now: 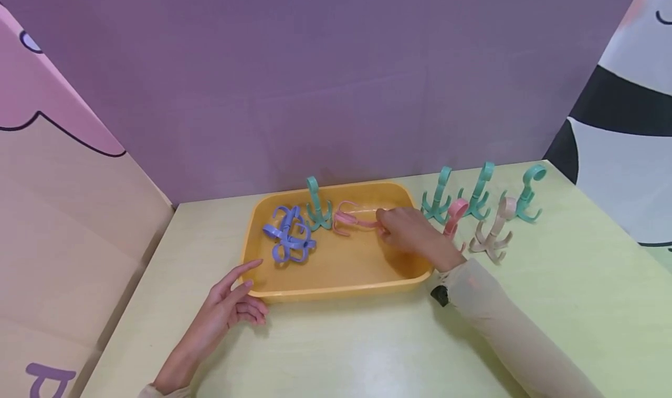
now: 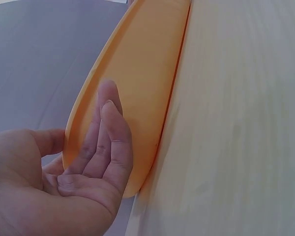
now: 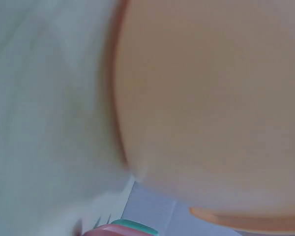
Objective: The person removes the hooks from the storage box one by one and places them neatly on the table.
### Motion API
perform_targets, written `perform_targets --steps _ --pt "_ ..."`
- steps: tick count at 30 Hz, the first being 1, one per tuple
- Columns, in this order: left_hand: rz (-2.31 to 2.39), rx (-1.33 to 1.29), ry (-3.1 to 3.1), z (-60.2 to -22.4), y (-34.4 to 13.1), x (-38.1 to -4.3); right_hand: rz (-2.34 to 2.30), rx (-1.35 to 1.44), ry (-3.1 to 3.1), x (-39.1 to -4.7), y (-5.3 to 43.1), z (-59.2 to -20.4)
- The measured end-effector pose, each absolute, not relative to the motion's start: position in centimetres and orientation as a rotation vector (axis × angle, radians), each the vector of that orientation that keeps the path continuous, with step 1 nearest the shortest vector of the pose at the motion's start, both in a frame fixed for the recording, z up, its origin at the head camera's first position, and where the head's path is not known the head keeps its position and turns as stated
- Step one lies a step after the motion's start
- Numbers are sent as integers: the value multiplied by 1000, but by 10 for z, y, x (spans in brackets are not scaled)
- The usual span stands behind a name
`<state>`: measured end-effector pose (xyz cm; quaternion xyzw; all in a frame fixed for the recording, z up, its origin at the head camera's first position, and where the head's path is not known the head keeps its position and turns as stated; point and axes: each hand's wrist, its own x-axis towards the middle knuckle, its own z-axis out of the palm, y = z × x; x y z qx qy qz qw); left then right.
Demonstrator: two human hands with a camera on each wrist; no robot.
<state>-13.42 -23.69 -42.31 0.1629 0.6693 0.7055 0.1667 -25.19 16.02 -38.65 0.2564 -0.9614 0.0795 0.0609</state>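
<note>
My right hand [image 1: 406, 230] reaches into the yellow-orange tray [image 1: 336, 294] and pinches the end of a pink multi-prong hook hanger [image 1: 346, 217], which lies sideways with its prongs to the left. Beside the tray's front left corner is my left hand [image 1: 231, 304], fingers loosely extended. The left wrist view shows that hand [image 2: 88, 167] against the tray's outer wall [image 2: 147, 64], holding nothing. Purple hook hangers [image 1: 287, 237] lie piled in the tray's left part, and a teal hook hanger [image 1: 317, 208] stands behind them. The right wrist view shows mostly the tray wall [image 3: 211, 108], without the hand.
Right of the tray, three teal hook hangers [image 1: 479, 194] stand on the pale table [image 1: 567, 281]. Nearer are a pink hook hanger [image 1: 455, 214], partly behind my forearm, and a beige one [image 1: 493, 234]. A purple backdrop [image 1: 336, 83] rises behind the table.
</note>
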Motion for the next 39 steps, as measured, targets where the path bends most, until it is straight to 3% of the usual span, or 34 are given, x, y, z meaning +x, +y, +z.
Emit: perform_targets --steps 13,39 --pt "2002 468 1921 -422 -237 -135 587 792 -2854 -240 158 -356" --pt "2003 480 1910 -423 -237 -135 582 881 -2553 -208 146 -317"
